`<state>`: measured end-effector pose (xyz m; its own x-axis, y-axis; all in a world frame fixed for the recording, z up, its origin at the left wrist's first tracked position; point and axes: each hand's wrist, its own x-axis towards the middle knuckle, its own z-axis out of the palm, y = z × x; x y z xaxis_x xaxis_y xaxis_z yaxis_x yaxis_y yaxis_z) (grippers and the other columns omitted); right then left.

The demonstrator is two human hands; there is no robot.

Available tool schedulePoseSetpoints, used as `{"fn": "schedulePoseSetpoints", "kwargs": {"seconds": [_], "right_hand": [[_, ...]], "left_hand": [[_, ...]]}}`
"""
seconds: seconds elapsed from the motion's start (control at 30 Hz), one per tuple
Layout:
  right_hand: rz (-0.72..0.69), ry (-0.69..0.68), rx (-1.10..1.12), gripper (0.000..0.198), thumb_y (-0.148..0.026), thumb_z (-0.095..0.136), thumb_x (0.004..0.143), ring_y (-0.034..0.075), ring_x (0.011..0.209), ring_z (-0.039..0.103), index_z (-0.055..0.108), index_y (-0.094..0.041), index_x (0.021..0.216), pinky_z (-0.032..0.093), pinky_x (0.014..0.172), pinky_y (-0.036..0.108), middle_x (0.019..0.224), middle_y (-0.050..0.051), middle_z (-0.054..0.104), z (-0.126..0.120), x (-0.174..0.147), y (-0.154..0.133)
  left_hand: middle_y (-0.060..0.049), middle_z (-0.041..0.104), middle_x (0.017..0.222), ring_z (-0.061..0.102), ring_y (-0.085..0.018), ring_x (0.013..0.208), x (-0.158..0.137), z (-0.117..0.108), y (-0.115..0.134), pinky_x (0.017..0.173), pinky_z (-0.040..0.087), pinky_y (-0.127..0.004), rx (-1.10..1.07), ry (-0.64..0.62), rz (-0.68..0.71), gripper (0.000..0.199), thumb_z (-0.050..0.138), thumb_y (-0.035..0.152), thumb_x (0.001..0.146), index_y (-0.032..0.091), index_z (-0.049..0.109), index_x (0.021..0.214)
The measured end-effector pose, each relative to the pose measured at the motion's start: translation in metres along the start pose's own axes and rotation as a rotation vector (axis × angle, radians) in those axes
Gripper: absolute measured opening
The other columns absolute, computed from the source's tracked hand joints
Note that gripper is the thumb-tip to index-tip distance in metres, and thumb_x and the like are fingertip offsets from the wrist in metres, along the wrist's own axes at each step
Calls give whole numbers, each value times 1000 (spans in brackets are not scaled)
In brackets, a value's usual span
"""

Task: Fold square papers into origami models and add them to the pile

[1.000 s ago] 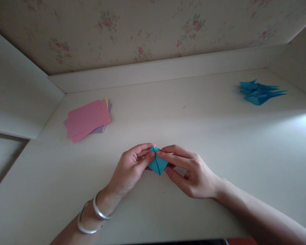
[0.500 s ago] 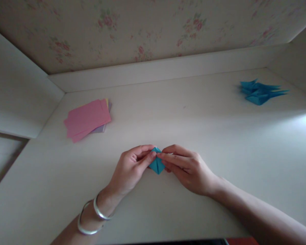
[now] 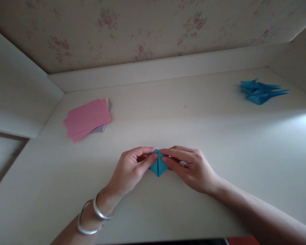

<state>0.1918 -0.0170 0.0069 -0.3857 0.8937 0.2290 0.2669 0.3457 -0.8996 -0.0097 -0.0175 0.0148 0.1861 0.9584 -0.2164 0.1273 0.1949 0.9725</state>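
Observation:
A small folded piece of blue origami paper (image 3: 158, 167), diamond-shaped with a crease or slit down its middle, is between my two hands near the front of the desk. My left hand (image 3: 134, 166) pinches its left side, thumb on the front face and fingers partly behind. On the opposite side my right hand (image 3: 191, 166) grips the paper with thumb and forefinger, close to the upper right edge. Fingers cover both side corners of the diamond. Two silver bangles (image 3: 99, 207) circle my left wrist.
Pink paper sheets (image 3: 88, 119), with yellow and purple ones beneath, lie at the left on the white desk (image 3: 142, 115). Several folded blue paper pieces (image 3: 261, 92) with long points sit at the back right. A floral-patterned wall (image 3: 153, 30) rises behind a white ledge.
My right thumb has come onto the front of the blue paper, and the right fingers have shifted up its edge. More of the paper's right face shows. The left hand has barely moved.

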Motion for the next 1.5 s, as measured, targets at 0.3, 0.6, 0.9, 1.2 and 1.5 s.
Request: {"fn": "schedulePoseSetpoints", "kwargs": {"seconds": [0.3,0.6,0.9,1.2,1.5], "right_hand": [[-12,23,35,23,-17,64,92,13,77,69,76,-24,110,52,68,22,92,4,75,0,2,-2],[48,35,7,14,-19,67,89,12,67,68,80,-23,95,51,62,22,79,2,76,1,3,-3],[219,9,186,18,-28,66,90,13,71,68,72,-19,105,52,61,21,83,3,76,1,2,1],[378,-179,16,38,-41,48,99,12,62,63,69,-19,76,45,60,22,69,1,71,-5,8,-4],[314,-160,-103,33,-35,50,98,9,55,50,67,-18,75,35,51,22,61,-3,59,-5,8,-5]], "left_hand": [[-4,80,94,73,-17,81,0,1,-2,73,59,-23,-6,-43,-3,20,77,28,81,19,77,99],[-4,77,87,71,-18,78,0,-1,-1,72,57,-26,-17,-138,-127,44,77,36,80,16,68,118],[-3,72,83,65,-15,74,0,0,-1,66,52,-23,-31,-112,-42,24,73,34,84,16,72,100],[-1,69,81,67,-14,71,-2,1,3,64,54,-21,4,44,-12,26,73,37,84,18,64,100],[4,61,63,57,-10,52,-5,0,7,49,45,-18,426,87,142,19,70,38,86,20,66,92]]}}
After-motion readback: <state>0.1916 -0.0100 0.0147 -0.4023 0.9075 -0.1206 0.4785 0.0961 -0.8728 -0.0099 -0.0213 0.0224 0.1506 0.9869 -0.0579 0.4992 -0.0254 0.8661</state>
